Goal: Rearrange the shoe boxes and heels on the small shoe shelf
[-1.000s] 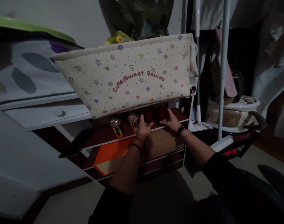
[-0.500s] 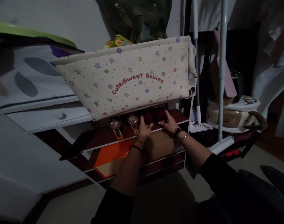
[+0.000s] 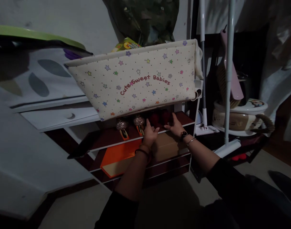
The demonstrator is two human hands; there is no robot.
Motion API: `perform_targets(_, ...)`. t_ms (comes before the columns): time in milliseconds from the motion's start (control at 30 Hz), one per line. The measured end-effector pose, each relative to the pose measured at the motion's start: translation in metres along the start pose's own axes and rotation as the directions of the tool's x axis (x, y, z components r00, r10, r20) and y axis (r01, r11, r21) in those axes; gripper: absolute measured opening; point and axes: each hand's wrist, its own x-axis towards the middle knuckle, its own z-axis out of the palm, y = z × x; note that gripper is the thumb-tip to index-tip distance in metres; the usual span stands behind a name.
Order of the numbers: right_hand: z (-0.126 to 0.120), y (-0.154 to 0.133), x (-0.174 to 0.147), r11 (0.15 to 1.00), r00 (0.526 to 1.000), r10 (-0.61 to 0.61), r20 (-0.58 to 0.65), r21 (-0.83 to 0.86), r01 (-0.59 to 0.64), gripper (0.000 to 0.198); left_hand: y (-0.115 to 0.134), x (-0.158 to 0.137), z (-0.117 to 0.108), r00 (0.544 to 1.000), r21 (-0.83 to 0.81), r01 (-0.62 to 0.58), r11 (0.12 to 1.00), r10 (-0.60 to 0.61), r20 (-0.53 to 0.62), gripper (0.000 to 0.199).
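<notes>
My left hand [image 3: 150,133] and my right hand [image 3: 176,126] reach onto the upper shelf under a fabric basket. Between them sits a pair of dark red items that look like shoes [image 3: 159,119], dim in shadow. My left fingers lie along the left side of the pair, with the thumb apart. On the right side, my right index finger points up and the thumb stretches inward. Whether either hand presses on them I cannot tell. Left of my left hand stands a pair of glittery shoes [image 3: 123,128] with orange and black insoles.
The cream star-print basket [image 3: 145,82] overhangs the shelf [image 3: 104,141]. Below are an orange box [image 3: 120,156] and a brown cardboard box [image 3: 168,146]. A mop [image 3: 204,117], a pale pole [image 3: 228,95] and a pink brush [image 3: 232,73] stand at right.
The view has shifted slightly, moving the shelf and basket a little rightward in the picture. Both hands keep nearly the same place beside the dark red pair.
</notes>
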Motion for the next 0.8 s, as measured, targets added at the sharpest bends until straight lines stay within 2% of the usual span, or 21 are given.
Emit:
perform_targets(167, -0.005, -0.001, -0.022, 0.999, 1.000, 0.006, 0.012, 0.037, -0.006, 0.104, 0.012, -0.041, -0.013, 0.999, -0.065, -0.029, 0.997, 0.031, 0.043, 0.086)
perform_targets(267, -0.008, -0.008, -0.050, 0.996, 0.999, -0.047, 0.005, 0.081, 0.046, 0.091, 0.018, -0.081, -0.035, 0.984, -0.016, -0.147, 0.989, 0.148, 0.100, 0.065)
perform_targets(333, -0.009, -0.015, -0.071, 0.990, 0.998, -0.050, -0.026, 0.132, 0.053, 0.080, 0.019, -0.110, -0.053, 0.982, 0.035, -0.170, 0.985, 0.166, 0.091, 0.056)
perform_targets(433, -0.005, -0.025, -0.101, 0.976, 0.998, -0.036, -0.054, 0.211, 0.047, 0.060, 0.018, -0.150, -0.076, 0.997, -0.148, -0.021, 0.989, 0.032, 0.069, 0.056)
perform_targets(533, 0.010, -0.032, -0.131, 0.956, 1.000, -0.016, -0.023, 0.294, 0.022, 0.039, 0.017, -0.177, -0.086, 0.993, -0.186, 0.112, 0.976, -0.105, 0.048, 0.048)
perform_targets(600, 0.027, -0.034, -0.151, 0.934, 0.998, 0.009, 0.055, 0.355, -0.028, 0.032, 0.017, -0.189, -0.084, 0.986, -0.187, 0.159, 0.969, -0.148, 0.070, 0.041)
perform_targets(700, 0.058, -0.029, -0.181, 0.906, 0.980, 0.068, 0.186, 0.401, -0.139, 0.028, 0.013, -0.200, -0.072, 0.972, -0.203, 0.205, 0.957, -0.174, 0.160, 0.032)
perform_targets(800, 0.084, -0.015, -0.201, 0.881, 0.964, 0.172, 0.201, 0.406, -0.241, 0.027, 0.000, -0.212, -0.060, 0.957, -0.180, 0.240, 0.954, -0.201, 0.211, 0.025)
